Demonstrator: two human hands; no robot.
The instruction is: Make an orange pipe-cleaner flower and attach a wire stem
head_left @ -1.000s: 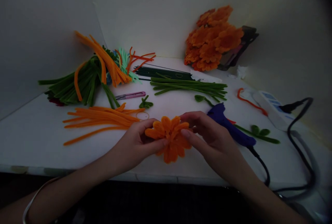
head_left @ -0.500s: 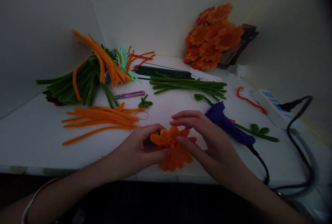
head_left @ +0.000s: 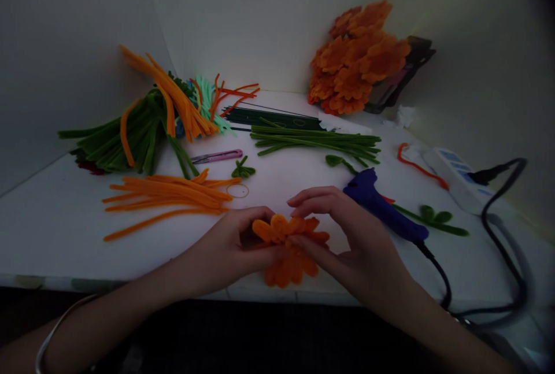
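Orange and fuzzy, a flower (head_left: pixel 291 273) is sitting between the two hands, over the near part of the bench (head_left: pixel 56 250). The left hand (head_left: pixel 232 252) is pinching it, thumb lying across the front; the right hand (head_left: pixel 353 235) is resting its thumb on the petals and arching its other fingers above them, and whether these are gripping cannot be told. The forearms are slanting inward from the lower corners. Orange stems (head_left: pixel 169 195) are lying beyond the left hand, a blue glue gun (head_left: pixel 381 206) beside the right, green stems (head_left: pixel 316 144) farther back.
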